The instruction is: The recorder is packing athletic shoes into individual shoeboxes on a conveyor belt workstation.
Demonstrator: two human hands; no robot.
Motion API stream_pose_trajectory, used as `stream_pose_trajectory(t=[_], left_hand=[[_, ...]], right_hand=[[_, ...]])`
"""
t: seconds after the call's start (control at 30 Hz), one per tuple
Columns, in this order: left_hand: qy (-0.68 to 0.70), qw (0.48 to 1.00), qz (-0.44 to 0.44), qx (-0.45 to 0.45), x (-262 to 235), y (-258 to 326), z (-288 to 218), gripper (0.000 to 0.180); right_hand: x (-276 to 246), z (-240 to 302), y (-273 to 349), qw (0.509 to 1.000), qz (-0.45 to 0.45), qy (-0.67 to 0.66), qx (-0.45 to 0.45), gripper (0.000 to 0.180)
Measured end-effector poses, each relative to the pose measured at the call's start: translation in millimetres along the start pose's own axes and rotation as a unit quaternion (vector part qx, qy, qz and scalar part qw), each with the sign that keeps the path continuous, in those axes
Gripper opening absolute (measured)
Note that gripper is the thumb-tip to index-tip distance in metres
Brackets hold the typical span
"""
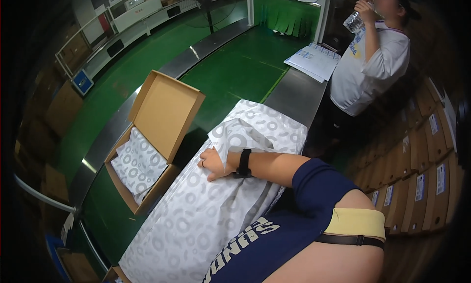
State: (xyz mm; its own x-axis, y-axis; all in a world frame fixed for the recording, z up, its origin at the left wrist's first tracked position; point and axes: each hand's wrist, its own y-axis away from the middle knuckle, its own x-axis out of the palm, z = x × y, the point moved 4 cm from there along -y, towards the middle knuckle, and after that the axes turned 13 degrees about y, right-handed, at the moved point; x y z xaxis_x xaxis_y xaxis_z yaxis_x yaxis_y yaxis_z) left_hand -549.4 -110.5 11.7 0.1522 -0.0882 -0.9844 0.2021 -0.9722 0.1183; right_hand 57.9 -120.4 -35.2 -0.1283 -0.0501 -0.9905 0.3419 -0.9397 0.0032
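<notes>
My right hand, with a black watch on the wrist and a ring on one finger, rests on a long stack of white wrapping paper printed with grey rings. Its fingers curl into the paper. A loose, crumpled sheet rises beside the hand and hangs over part of it. My left hand is out of view. Left of the stack, an open brown cardboard box stands on the green conveyor with its lid tipped back. The same patterned paper lies inside and hides any contents.
A green conveyor with metal side rails runs away to a green strip curtain. Printed sheets lie on its right edge. At the right a person drinks from a clear bottle, near stacked brown boxes. A fan stands behind.
</notes>
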Motion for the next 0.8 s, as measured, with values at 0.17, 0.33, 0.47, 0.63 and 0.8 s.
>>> stream_pose_trajectory(t=[0.17,0.33,0.47,0.63,0.8], left_hand=[[0.000,0.999,-0.038,0.032,-25,-40,-58,0.035],[0.026,0.996,-0.075,0.043,-33,-67,-102,0.033],[0.068,0.993,-0.094,0.019,-19,-69,-109,0.031],[0.109,0.987,-0.117,-0.031,-6,-64,-85,0.029],[0.123,0.983,-0.120,-0.069,11,-58,-63,0.027]], right_hand=[[1,-10,3,1.000,-0.011,0.010,0.003,0.050],[10,-8,3,0.998,-0.028,-0.039,-0.035,0.049],[-8,-3,10,0.999,0.008,-0.044,-0.021,0.052],[8,-8,2,1.000,0.008,-0.014,-0.003,0.049],[3,-4,3,1.000,-0.005,0.018,0.004,0.047]])
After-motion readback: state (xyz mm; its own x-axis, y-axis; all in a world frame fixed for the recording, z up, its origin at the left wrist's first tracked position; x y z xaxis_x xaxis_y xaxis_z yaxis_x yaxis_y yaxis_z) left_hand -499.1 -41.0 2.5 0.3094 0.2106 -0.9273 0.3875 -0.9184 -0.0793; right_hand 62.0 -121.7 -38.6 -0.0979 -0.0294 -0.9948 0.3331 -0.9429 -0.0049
